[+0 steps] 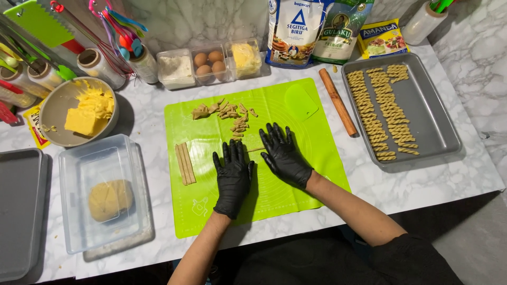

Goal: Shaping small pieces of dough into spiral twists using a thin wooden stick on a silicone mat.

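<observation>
- Mat point(296, 174): green, under both of my hands; I judge its edge could creep on the marble if I press unevenly.
- Right hand point(284, 155): gloved, flat, fingers spread, fingertips on the strip.
- Left hand point(233, 177): gloved, flat, fingers slightly apart, just beside the strip's left end.
- Strip point(255, 149): thin dough between my hands, mid-mat; I judge uneven rolling could snap or flatten it.

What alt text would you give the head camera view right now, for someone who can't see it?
Two black-gloved hands, left hand and right hand, press flat on a green mat, rolling a thin dough strip between them. Cut dough strips and scraps lie on the mat; a grey tray of twisted sticks sits right, beside a rolling pin.
</observation>
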